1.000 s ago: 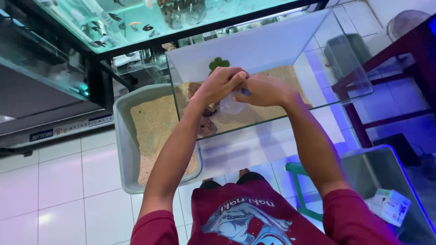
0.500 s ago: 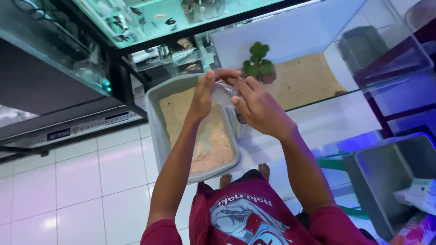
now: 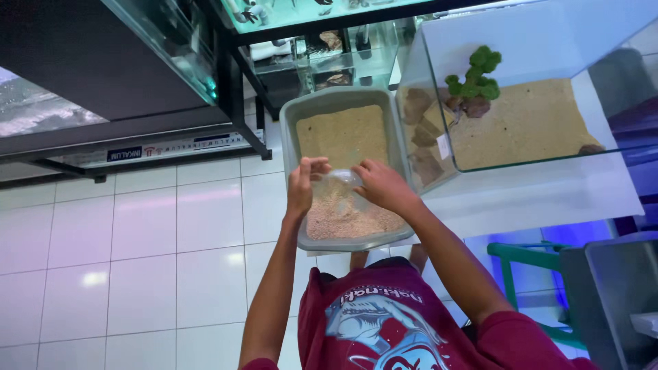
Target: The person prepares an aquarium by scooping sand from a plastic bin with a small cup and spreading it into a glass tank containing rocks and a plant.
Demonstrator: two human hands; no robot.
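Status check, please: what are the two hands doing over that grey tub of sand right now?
Left hand and right hand both grip a small clear cup. Cup held above grey tub of sand. Glass tank stands alongside, apart; nothing blocking.

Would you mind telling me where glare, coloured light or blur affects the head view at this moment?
In the head view, lamp glare makes soft bright patches on the white floor tiles; blue-violet light tints the lower right by the green stool; the clear item between the left hand and right hand is hard to make out over the grey sand tray; the glass tank reflects faintly.
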